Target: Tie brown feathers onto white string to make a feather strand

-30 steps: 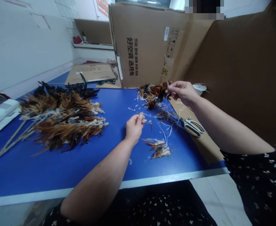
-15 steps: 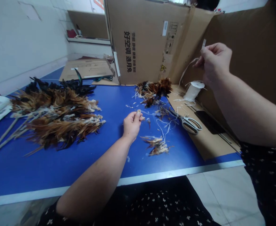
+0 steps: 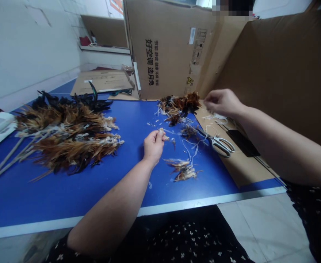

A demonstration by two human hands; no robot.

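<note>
Counter [image 3: 45,197]: blue top, pale near edge. Wall [image 3: 12,47]: whitish, left side. Carton [image 3: 174,47]: brown cardboard, upright at far side, black lettering, yellow warning triangle. Cardboard panel [image 3: 289,65]: tall, right, shadowed. Floor [image 3: 261,223]: pale tiles, near right. Light: cool, brightest beyond carton.

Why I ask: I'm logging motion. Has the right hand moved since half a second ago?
Yes. Judged against the printed cardboard box, the right hand has moved left and lower in the view.

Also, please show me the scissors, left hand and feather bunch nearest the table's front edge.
Scissors [image 3: 211,140]: head view, where blades meet handles.
Left hand [image 3: 153,147]: head view, its back.
Feather bunch [image 3: 186,172]: head view, pale middle.
</note>
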